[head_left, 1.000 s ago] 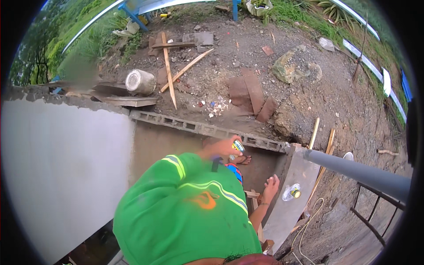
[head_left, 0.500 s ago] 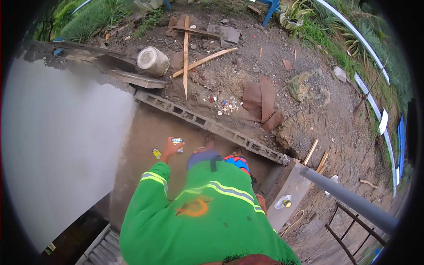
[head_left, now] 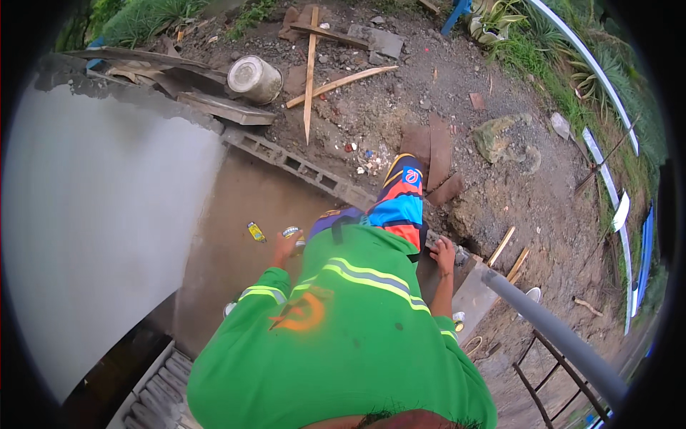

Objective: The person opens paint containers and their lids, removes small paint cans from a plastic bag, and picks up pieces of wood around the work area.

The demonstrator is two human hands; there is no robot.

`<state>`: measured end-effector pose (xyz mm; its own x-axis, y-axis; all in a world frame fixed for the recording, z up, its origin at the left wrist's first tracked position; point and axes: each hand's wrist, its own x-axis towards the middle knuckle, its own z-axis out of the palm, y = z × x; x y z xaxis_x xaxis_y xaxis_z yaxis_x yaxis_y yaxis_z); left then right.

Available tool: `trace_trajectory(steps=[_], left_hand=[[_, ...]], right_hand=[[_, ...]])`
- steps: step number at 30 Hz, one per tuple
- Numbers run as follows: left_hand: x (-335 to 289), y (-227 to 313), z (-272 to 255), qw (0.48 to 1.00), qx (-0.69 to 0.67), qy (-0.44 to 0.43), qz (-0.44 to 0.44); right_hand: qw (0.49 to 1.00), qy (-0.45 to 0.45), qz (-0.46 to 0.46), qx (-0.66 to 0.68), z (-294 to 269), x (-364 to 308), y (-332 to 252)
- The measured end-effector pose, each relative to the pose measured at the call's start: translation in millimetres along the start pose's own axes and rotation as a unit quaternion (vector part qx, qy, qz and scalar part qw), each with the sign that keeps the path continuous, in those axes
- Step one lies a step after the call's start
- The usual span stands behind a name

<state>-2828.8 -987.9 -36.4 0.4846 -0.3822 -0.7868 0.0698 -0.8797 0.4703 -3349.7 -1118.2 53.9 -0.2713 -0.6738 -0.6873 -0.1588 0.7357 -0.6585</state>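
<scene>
Stony brown ground (head_left: pixel 364 118) spreads beyond a low wall of hollow grey blocks (head_left: pixel 296 166), with grass (head_left: pixel 518 61) at the upper right. On it are a whitish bucket (head_left: pixel 255 79), crossed strips of wood (head_left: pixel 311 68) and flat brown sheets (head_left: pixel 439 150). To the left stretches a broad pale wall (head_left: pixel 107 207), and a grey pipe (head_left: pixel 557 332) slants across the lower right. Below the block wall, the left hand (head_left: pixel 286 249) holds a small can (head_left: pixel 291 232), its fingers wrapped around the side, above the brown floor (head_left: pixel 214 279). Just left of it on the floor lies a yellow packet (head_left: pixel 256 232). The right hand (head_left: pixel 444 252) is at the right end of the block wall, fingers bent; whether they grip anything, I cannot tell. Between the hands, a bright striped trouser leg (head_left: pixel 400 207) crosses the block wall, below which the person's green top (head_left: pixel 350 343) fills the view.
</scene>
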Motion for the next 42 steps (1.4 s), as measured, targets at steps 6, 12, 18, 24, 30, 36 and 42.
trace_trajectory(steps=[6, 12, 18, 24, 30, 36, 42], left_hand=[[6, 83, 19, 0.992, -0.116, -0.026, 0.027], [45, 100, 40, 0.972, -0.228, 0.040, 0.027], [56, 188, 77, 0.957, -0.249, 0.144, -0.048], [73, 310, 103, 0.963, -0.146, 0.162, -0.159], [100, 388, 140, 0.931, -0.220, 0.214, -0.197], [94, 386, 170, 0.934, -0.188, 0.242, -0.184], [122, 406, 190, 0.940, -0.203, 0.197, -0.191]], right_hand=[[0.986, -0.074, 0.067, -0.132, -4, 45, 33], [0.954, -0.096, 0.009, -0.283, -3, 106, -14], [0.964, -0.112, 0.105, -0.218, 20, 266, -138], [0.986, -0.111, -0.081, -0.093, 91, 405, -323], [0.974, -0.177, -0.130, -0.049, 131, 442, -489], [0.972, -0.193, -0.101, -0.085, 179, 477, -546], [0.934, -0.113, -0.273, -0.199, 211, 508, -569]])
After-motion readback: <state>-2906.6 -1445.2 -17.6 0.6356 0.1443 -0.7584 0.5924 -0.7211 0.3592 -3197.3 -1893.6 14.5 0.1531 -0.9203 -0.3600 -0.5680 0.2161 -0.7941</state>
